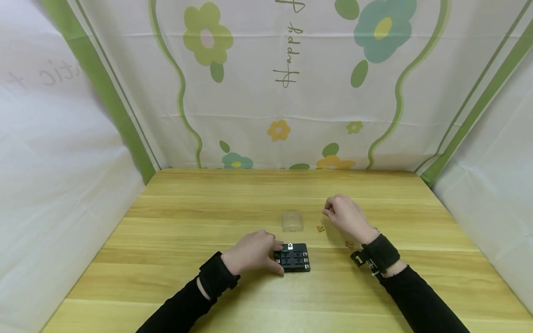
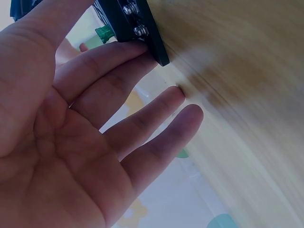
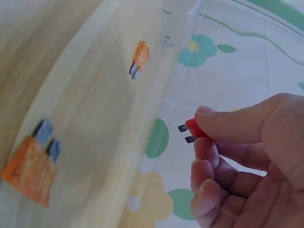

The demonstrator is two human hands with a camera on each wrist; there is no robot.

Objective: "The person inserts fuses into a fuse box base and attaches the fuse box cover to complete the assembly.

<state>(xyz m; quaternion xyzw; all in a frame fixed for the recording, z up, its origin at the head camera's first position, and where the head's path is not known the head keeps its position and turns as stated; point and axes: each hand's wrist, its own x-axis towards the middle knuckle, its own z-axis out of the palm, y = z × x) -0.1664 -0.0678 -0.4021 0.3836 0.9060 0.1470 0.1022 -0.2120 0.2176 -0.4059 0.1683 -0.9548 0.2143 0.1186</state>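
A black fuse block (image 1: 294, 260) with screw terminals lies on the table, and my left hand (image 1: 255, 252) grips its left end between thumb and fingers. In the left wrist view two fingers press the edge of the block while the other two stretch out free; a small green piece (image 2: 104, 33) shows beside the screws. My right hand (image 1: 346, 216) is raised above the table, to the right of the block. Between its thumb and forefinger it pinches a red blade fuse (image 3: 194, 128), metal prongs pointing outward, as the right wrist view shows.
Two orange blade fuses lie loose on the wooden table (image 1: 187, 222): one (image 1: 320, 229) near the right fingertips, the other (image 1: 349, 244) beneath the right wrist. Behind the block sits a clear plastic cover (image 1: 293, 222). Flower-printed white cloth (image 1: 250, 92) closes off the back and sides.
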